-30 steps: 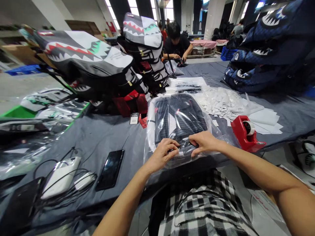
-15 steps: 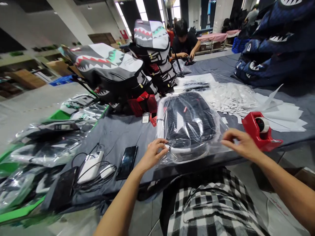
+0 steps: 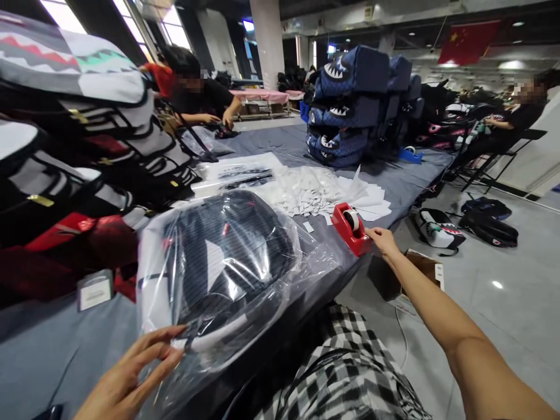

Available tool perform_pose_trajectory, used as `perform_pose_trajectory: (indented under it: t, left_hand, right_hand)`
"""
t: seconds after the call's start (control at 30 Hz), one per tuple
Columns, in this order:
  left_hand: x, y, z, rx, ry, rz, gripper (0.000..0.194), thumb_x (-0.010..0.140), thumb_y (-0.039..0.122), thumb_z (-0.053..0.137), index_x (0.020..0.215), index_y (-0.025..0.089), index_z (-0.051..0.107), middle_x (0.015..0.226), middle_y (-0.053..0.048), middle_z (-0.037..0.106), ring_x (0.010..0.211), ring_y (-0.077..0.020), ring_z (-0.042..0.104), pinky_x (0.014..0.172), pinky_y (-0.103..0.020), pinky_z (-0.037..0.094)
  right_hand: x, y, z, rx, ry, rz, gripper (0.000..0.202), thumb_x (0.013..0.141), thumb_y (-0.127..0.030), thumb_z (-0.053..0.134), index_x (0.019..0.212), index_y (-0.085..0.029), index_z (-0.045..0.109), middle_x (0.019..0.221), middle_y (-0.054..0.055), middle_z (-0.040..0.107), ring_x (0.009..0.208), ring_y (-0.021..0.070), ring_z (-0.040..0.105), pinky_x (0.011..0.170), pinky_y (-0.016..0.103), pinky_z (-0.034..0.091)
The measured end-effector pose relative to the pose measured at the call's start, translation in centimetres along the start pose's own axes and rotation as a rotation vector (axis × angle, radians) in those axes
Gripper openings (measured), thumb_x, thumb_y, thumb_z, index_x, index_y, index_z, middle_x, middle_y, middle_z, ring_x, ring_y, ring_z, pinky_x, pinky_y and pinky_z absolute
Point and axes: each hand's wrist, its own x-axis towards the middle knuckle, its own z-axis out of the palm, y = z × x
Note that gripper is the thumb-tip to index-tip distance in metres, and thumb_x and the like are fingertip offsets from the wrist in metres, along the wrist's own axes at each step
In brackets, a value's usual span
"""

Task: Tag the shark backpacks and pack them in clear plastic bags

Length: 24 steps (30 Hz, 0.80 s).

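Skirting the tabletop's (image 3: 271,137) five-o'clock edge, surface spreading toward eight, your wrapped backpack (image 3: 205,233) lies central, rounded end at twelve, long axis unclear. Half-curled, your left hand (image 3: 131,370) touches plastic (image 3: 258,303) at seven, grip unclear; your right hand (image 3: 384,241) pinches at the two-o'clock tape dispenser (image 3: 351,236), contents hidden.

At 6 o'clock the person wears a checked garment (image 3: 350,376) in black and white, with greyish squares among the bolder ones; its loose cloth bunches into soft folds. The left grip (image 3: 131,368), toward 7 o'clock, is a bare hand with slender fingers. The right grip (image 3: 384,242), between 3 and 4 o'clock, is likewise bare, its forearm (image 3: 440,312) uncovered too.
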Motion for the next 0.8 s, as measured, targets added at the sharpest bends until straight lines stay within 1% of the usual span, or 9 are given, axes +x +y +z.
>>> perform_pose_trajectory:
  t: [0.1, 0.17, 0.27, 0.37, 0.47, 0.57, 0.67, 0.73, 0.8]
  left_hand:
    - [-0.1, 0.5, -0.3, 0.004, -0.015, -0.013, 0.061, 0.074, 0.085, 0.045, 0.066, 0.030, 0.070, 0.118, -0.004, 0.072, 0.111, -0.0347, 0.067, 0.102, -0.054, 0.053]
    - [-0.1, 0.7, -0.4, 0.013, -0.015, -0.025, 0.063, 0.073, 0.086, 0.046, 0.064, 0.028, 0.070, 0.118, -0.007, 0.071, 0.111, -0.0358, 0.068, 0.101, -0.052, 0.054]
    - [-0.2, 0.2, -0.4, 0.016, -0.026, -0.027, 0.062, 0.074, 0.084, 0.047, 0.067, 0.028, 0.071, 0.122, -0.007, 0.070, 0.113, -0.0349, 0.067, 0.104, -0.051, 0.052]
    - [-0.1, -0.8, -0.3, 0.001, -0.062, -0.022, 0.061, 0.075, 0.084, 0.047, 0.070, 0.029, 0.072, 0.124, -0.006, 0.069, 0.117, -0.0348, 0.064, 0.107, -0.051, 0.048]
    - [0.0, -0.1, -0.5, -0.001, -0.066, -0.021, 0.061, 0.074, 0.085, 0.046, 0.068, 0.030, 0.072, 0.122, -0.003, 0.069, 0.119, -0.0358, 0.062, 0.107, -0.055, 0.047]
    - [-0.2, 2.6, -1.2, -0.003, -0.072, -0.031, 0.060, 0.074, 0.084, 0.049, 0.067, 0.029, 0.070, 0.119, -0.004, 0.070, 0.114, -0.0342, 0.064, 0.104, -0.052, 0.049]
    - [-0.8, 5.5, -1.5, -0.056, -0.060, -0.026, 0.054, 0.080, 0.075, 0.053, 0.069, 0.024, 0.068, 0.117, -0.009, 0.069, 0.107, -0.0294, 0.066, 0.100, -0.044, 0.052]
    - [-0.9, 6.6, -1.5, -0.096, -0.045, -0.012, 0.047, 0.084, 0.066, 0.054, 0.071, 0.023, 0.066, 0.119, -0.010, 0.068, 0.107, -0.0268, 0.066, 0.097, -0.041, 0.052]
    - [-0.8, 6.7, -1.4, -0.139, -0.007, 0.007, 0.038, 0.086, 0.055, 0.054, 0.073, 0.022, 0.065, 0.118, -0.009, 0.068, 0.106, -0.0240, 0.065, 0.097, -0.039, 0.050]
  right_hand:
    - [-0.3, -0.5, 0.1, 0.017, 0.019, -0.014, 0.051, 0.071, -0.067, 0.058, 0.067, -0.016, 0.062, 0.067, 0.007, 0.065, 0.065, 0.0182, 0.055, 0.062, 0.030, 0.042]
    - [-1.1, -0.9, -0.7, 0.010, 0.047, -0.051, 0.047, 0.071, -0.064, 0.059, 0.068, -0.018, 0.061, 0.073, 0.008, 0.066, 0.072, 0.0198, 0.056, 0.067, 0.031, 0.043]
    - [-3.4, -1.0, -2.4, 0.039, 0.093, -0.125, 0.038, 0.075, -0.059, 0.060, 0.074, -0.021, 0.058, 0.080, 0.005, 0.064, 0.080, 0.0197, 0.055, 0.073, 0.031, 0.043]
    - [-6.1, -0.3, -2.4, 0.342, 0.079, 0.045, 0.038, 0.075, -0.057, 0.066, 0.074, -0.023, 0.051, 0.067, 0.000, 0.055, 0.064, 0.0148, 0.047, 0.057, 0.025, 0.038]
    - [-8.0, -0.1, 0.3, 0.618, 0.003, 0.271, 0.049, 0.074, -0.062, 0.068, 0.068, -0.024, 0.037, 0.058, -0.006, 0.038, 0.050, 0.0099, 0.032, 0.044, 0.020, 0.024]
    - [-10.2, -1.9, 3.5, 0.689, -0.189, 0.309, 0.056, 0.076, -0.064, 0.067, 0.066, -0.025, 0.028, 0.054, -0.009, 0.028, 0.045, 0.0074, 0.021, 0.038, 0.018, 0.019]
    - [-13.5, -5.3, 4.3, 0.802, -0.477, 0.254, 0.058, 0.077, -0.063, 0.069, 0.065, -0.025, 0.027, 0.054, -0.010, 0.021, 0.044, 0.0068, 0.011, 0.034, 0.018, 0.014]
    - [-14.8, -7.9, 3.7, 0.949, -0.691, 0.088, 0.051, 0.083, -0.059, 0.067, 0.068, -0.025, 0.032, 0.055, -0.010, 0.019, 0.044, 0.0078, 0.009, 0.034, 0.018, 0.013]
    - [-14.9, -11.0, 3.7, 0.984, -0.922, -0.165, 0.044, 0.088, -0.054, 0.064, 0.069, -0.024, 0.038, 0.053, -0.010, 0.023, 0.043, 0.0090, 0.015, 0.037, 0.019, 0.018]
